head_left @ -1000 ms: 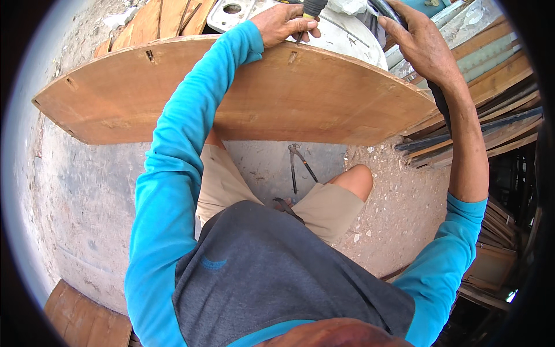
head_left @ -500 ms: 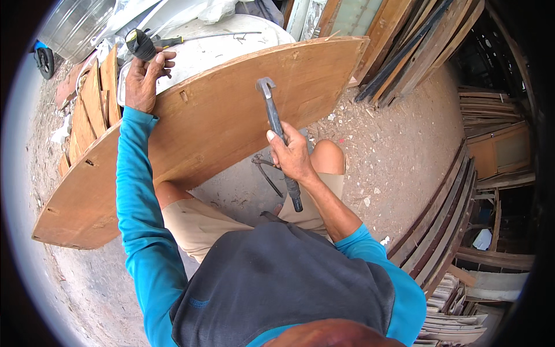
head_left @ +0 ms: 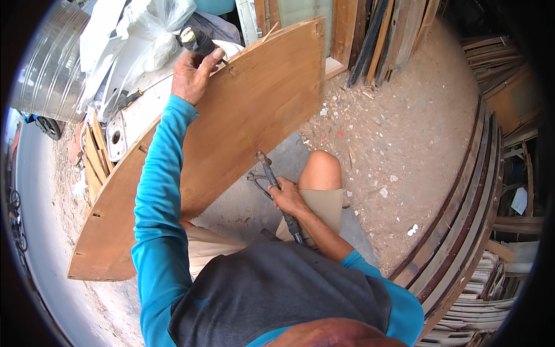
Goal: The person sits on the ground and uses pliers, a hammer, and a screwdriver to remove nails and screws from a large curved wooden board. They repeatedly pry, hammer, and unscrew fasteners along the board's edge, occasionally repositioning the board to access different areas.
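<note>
My left hand [head_left: 193, 74] is closed around a screwdriver [head_left: 196, 41] with a stubby black handle and a yellowish end. Its short dark shaft shows just past my fingers, at the upper edge of a wooden panel [head_left: 248, 110]. That brown panel stands tilted on edge in front of me, with several small notches in its face. Low over my lap, my right hand [head_left: 287, 196] grips a claw hammer [head_left: 267, 165] midway along its dark handle, the head pointing away from me. Beside the hammer are dark pincers [head_left: 254, 176], partly hidden by it.
Behind the panel stands a white surface with plastic bags [head_left: 165, 26] and a second yellow-and-black screwdriver [head_left: 130, 99]. A metal drum [head_left: 52, 63] is at the far left. Long boards [head_left: 457, 208] lie at the right. Timber pieces [head_left: 393, 40] lean at the back. Chips litter the floor.
My left hand and the screwdriver have shifted right along the panel's upper edge. My right hand has lowered the hammer toward my lap. The whole view has shifted too.
</note>
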A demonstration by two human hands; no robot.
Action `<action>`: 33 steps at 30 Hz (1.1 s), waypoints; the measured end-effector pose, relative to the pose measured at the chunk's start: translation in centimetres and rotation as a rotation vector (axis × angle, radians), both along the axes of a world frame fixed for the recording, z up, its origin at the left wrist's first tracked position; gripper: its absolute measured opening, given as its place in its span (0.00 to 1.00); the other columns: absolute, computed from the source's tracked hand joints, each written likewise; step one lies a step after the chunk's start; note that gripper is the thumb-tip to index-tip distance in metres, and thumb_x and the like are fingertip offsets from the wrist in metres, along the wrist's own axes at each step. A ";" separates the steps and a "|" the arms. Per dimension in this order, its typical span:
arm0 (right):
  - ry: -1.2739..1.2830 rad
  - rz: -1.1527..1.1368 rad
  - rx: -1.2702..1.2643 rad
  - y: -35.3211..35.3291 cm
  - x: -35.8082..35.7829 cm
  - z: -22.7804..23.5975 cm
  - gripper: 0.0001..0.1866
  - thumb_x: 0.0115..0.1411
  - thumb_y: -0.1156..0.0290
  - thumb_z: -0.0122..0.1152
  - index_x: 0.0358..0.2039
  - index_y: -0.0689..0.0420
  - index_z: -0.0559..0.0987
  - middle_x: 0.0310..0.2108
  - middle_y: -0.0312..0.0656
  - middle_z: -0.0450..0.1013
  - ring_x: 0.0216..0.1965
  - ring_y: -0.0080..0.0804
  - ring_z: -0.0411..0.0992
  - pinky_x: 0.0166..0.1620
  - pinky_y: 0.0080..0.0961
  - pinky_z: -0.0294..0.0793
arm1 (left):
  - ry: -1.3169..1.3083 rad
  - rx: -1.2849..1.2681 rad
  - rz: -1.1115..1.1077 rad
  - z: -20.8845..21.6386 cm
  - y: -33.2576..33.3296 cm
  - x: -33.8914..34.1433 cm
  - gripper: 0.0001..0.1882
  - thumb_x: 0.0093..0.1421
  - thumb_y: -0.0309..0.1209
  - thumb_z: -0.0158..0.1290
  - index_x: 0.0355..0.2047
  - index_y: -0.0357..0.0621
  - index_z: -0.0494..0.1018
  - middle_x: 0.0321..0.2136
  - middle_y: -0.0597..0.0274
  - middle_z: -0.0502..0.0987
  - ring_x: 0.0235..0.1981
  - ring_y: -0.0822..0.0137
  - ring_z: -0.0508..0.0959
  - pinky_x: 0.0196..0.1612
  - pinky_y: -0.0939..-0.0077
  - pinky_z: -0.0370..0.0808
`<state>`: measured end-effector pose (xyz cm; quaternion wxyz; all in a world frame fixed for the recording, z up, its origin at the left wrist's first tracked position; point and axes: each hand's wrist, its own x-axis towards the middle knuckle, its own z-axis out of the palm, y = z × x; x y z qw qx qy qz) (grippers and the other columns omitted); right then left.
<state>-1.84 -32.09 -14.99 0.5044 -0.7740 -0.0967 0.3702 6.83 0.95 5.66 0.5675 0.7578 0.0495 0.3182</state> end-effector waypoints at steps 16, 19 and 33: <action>-0.269 -0.254 0.619 -4.5 16.1 15.6 0.21 0.72 0.67 0.52 0.59 0.69 0.69 0.28 0.36 0.71 0.22 0.20 0.72 0.23 0.20 0.72 | 0.048 0.269 0.129 -2.5 -4.4 23.3 0.30 0.65 0.54 0.58 0.52 0.37 0.76 0.44 0.52 0.84 0.47 0.58 0.83 0.53 0.64 0.77; -0.633 -0.218 0.319 -4.5 26.0 21.3 0.25 0.74 0.59 0.52 0.64 0.63 0.71 0.28 0.35 0.70 0.29 0.23 0.73 0.33 0.28 0.79 | 0.048 -0.072 -0.029 -2.7 -4.4 22.8 0.30 0.66 0.54 0.57 0.53 0.38 0.76 0.44 0.54 0.84 0.48 0.61 0.82 0.54 0.65 0.76; -1.230 0.565 -0.637 4.4 43.3 35.1 0.22 0.70 0.62 0.53 0.60 0.58 0.76 0.52 0.61 0.76 0.57 0.58 0.73 0.59 0.46 0.71 | 0.066 0.109 0.093 -2.1 -4.7 22.1 0.30 0.67 0.51 0.57 0.53 0.34 0.75 0.45 0.51 0.84 0.45 0.61 0.83 0.53 0.66 0.76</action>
